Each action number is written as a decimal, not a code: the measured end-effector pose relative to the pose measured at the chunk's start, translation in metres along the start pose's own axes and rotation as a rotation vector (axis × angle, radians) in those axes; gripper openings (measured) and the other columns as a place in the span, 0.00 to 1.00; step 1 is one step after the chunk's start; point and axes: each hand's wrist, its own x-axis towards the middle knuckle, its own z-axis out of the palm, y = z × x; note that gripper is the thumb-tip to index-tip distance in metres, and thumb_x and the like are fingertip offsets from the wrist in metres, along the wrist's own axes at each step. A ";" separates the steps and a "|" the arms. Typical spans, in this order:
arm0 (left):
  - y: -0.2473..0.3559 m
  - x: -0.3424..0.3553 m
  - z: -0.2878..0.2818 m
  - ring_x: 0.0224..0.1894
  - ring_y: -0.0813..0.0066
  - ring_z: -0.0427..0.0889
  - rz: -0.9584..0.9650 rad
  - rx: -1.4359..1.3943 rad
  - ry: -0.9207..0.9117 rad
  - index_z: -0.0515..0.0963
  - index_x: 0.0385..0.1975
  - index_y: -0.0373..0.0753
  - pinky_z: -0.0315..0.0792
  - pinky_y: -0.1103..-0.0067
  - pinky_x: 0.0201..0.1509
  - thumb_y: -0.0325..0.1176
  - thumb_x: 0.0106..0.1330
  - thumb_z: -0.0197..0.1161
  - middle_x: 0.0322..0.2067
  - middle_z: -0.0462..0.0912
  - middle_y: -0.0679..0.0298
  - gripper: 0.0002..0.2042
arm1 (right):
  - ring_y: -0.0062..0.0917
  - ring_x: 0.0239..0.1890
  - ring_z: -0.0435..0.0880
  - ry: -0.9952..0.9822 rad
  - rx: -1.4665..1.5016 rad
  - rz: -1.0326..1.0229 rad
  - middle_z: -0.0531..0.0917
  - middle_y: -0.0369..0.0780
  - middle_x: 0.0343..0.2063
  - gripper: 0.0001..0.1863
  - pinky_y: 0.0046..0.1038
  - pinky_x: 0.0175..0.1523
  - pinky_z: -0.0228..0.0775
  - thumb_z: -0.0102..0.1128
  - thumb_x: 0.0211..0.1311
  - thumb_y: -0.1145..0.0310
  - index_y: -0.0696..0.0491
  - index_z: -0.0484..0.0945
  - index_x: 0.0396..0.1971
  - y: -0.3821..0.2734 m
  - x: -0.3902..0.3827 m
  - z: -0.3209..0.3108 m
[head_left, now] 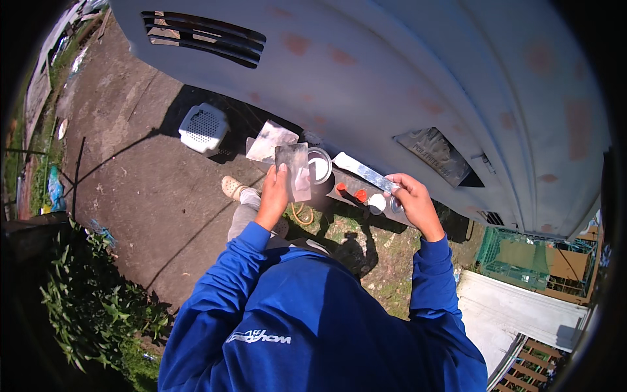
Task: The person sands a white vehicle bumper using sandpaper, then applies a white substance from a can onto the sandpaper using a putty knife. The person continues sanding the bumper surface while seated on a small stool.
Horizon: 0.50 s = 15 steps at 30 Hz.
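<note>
My left hand (pixel 274 191) holds up a small flat grey plate (pixel 293 167) smeared with pale paste. In my right hand (pixel 411 199) is a long flat metal blade (pixel 363 172), pointing left toward the plate without touching it. Between the two hands, lower down, an open round tin (pixel 319 168) with white content sits on a dark board. Two red caps (pixel 360 195) and a white round lid (pixel 377 203) lie on that board near my right hand. Blue sleeves cover both forearms.
A large pale vehicle panel (pixel 405 72) with reddish sanded patches and a louvred vent (pixel 206 38) fills the top. A white perforated plastic box (pixel 203 128) and a crumpled sheet (pixel 270 140) lie on the dirt ground. Plants (pixel 91 300) stand at the lower left, green crates (pixel 522 261) at the right.
</note>
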 end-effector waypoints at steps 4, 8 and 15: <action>0.019 -0.001 0.006 0.47 0.79 0.76 0.044 -0.030 -0.050 0.74 0.57 0.31 0.70 0.80 0.55 0.41 0.81 0.47 0.46 0.82 0.63 0.19 | 0.09 0.31 0.75 0.015 -0.053 -0.054 0.85 0.31 0.33 0.15 0.17 0.36 0.66 0.49 0.71 0.75 0.59 0.79 0.52 -0.034 -0.020 -0.006; 0.061 -0.016 0.013 0.48 0.79 0.78 -0.014 -0.199 -0.138 0.74 0.57 0.30 0.71 0.79 0.55 0.40 0.81 0.47 0.48 0.82 0.62 0.19 | 0.12 0.34 0.78 -0.026 -0.115 -0.073 0.85 0.33 0.34 0.15 0.18 0.39 0.68 0.51 0.69 0.75 0.60 0.79 0.52 -0.055 -0.029 -0.004; 0.107 -0.048 0.010 0.50 0.78 0.79 -0.043 -0.435 -0.281 0.71 0.61 0.29 0.72 0.78 0.57 0.38 0.80 0.47 0.50 0.81 0.62 0.20 | 0.24 0.34 0.81 -0.057 -0.489 -0.368 0.84 0.40 0.34 0.17 0.25 0.43 0.73 0.53 0.62 0.82 0.58 0.80 0.51 -0.063 -0.026 0.007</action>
